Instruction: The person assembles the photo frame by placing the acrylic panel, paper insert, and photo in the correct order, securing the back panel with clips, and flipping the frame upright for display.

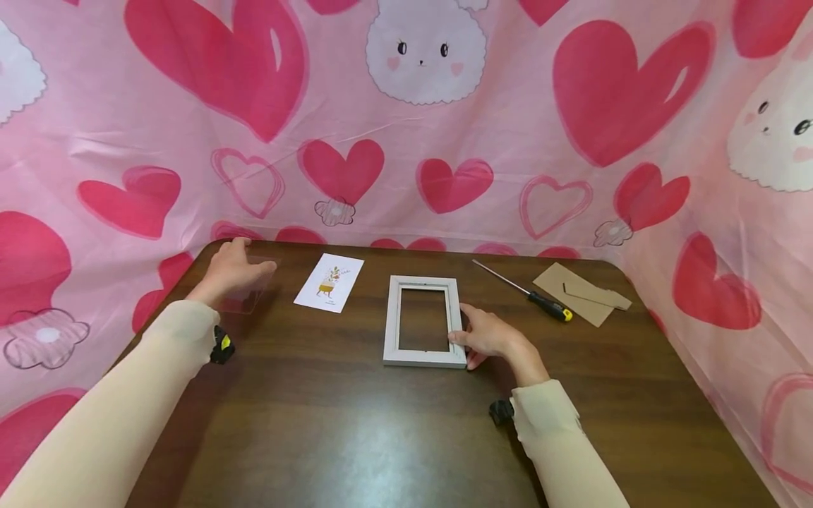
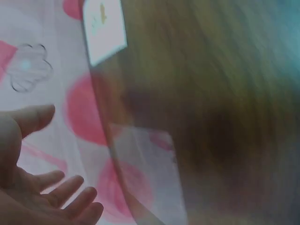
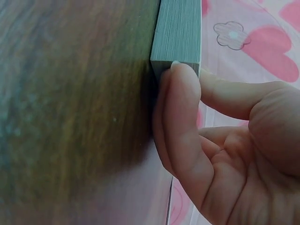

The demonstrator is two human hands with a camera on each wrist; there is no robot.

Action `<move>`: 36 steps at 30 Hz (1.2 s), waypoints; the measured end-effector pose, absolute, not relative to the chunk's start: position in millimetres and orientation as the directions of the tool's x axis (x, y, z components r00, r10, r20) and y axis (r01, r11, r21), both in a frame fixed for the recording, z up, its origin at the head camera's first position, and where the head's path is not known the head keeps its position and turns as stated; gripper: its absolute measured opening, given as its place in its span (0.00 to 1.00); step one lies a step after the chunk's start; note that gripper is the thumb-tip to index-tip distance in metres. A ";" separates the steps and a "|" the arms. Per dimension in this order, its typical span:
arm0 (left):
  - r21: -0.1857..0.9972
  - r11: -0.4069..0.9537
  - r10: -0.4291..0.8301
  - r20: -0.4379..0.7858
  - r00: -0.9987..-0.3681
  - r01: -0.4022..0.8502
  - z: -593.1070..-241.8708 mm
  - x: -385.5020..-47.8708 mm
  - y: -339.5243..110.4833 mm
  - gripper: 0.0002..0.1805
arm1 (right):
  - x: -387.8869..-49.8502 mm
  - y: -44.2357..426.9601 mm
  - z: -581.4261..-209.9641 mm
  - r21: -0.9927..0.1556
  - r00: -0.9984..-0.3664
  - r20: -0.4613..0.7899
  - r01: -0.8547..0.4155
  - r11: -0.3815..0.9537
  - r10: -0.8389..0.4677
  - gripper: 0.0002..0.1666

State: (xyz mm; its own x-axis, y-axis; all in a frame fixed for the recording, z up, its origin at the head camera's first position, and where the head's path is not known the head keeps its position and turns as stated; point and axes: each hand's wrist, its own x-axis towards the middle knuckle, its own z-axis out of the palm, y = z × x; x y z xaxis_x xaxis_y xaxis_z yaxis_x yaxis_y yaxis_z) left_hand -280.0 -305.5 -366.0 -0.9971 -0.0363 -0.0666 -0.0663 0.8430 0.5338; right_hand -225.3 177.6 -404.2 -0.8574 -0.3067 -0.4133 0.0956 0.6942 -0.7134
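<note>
A white picture frame (image 1: 392,321) with an open middle lies on the brown table. My right hand (image 1: 488,333) grips its right side near the lower corner, thumb on top; in the right wrist view, fingers (image 3: 185,103) press against the frame's edge (image 3: 177,33). At the far left, my left hand (image 1: 230,269) hovers with fingers spread over a clear rectangular sheet (image 1: 244,302). The left wrist view shows that hand (image 2: 42,173) holding nothing, apart from the glossy sheet (image 2: 150,164). Between the hands lies a white card (image 1: 329,283) printed with a small drawing.
Right of the frame lies a screwdriver (image 1: 549,306) with a black and yellow handle. Beyond it is a brown backing board (image 1: 581,300) with a stand leg attached. Pink cloth (image 1: 406,162) with hearts hangs around the table's back and sides.
</note>
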 end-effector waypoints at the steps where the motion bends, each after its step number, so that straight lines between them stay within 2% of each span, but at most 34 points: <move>1: 0.524 0.848 -0.039 -0.077 -0.996 -0.074 -367.8 -278.5 -310.0 0.54 | -224.9 177.6 -404.6 -0.713 -0.857 -0.415 0.096 0.695 -0.307 0.50; 14: 0.394 0.886 -0.171 -0.216 -0.961 -0.246 -400.0 -268.0 -338.6 0.64 | -222.2 181.6 -406.2 -0.711 -0.859 -0.418 0.107 0.695 -0.295 0.50; 19: 0.351 0.893 -0.188 -0.274 -0.943 -0.280 -396.3 -262.6 -338.4 0.63 | -223.7 180.9 -404.6 -0.712 -0.862 -0.412 0.101 0.695 -0.297 0.50; 25: 0.310 0.908 -0.196 -0.278 -0.940 -0.281 -392.9 -261.4 -338.7 0.60 | -224.1 178.6 -402.9 -0.719 -0.858 -0.409 0.092 0.689 -0.312 0.49; 36: 0.336 0.882 -0.237 -0.291 -0.927 -0.331 -390.3 -263.9 -344.1 0.61 | -224.8 177.5 -403.4 -0.700 -0.854 -0.427 0.106 0.706 -0.296 0.50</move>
State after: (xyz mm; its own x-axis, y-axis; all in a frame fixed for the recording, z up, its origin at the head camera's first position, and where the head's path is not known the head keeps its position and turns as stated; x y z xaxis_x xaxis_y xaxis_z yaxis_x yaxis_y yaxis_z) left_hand -263.9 -344.1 -390.3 -0.9270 -0.2365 -0.2911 -0.3307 0.8817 0.3364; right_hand -224.8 177.5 -403.4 -0.8544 -0.2956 -0.4274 0.1062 0.7057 -0.7005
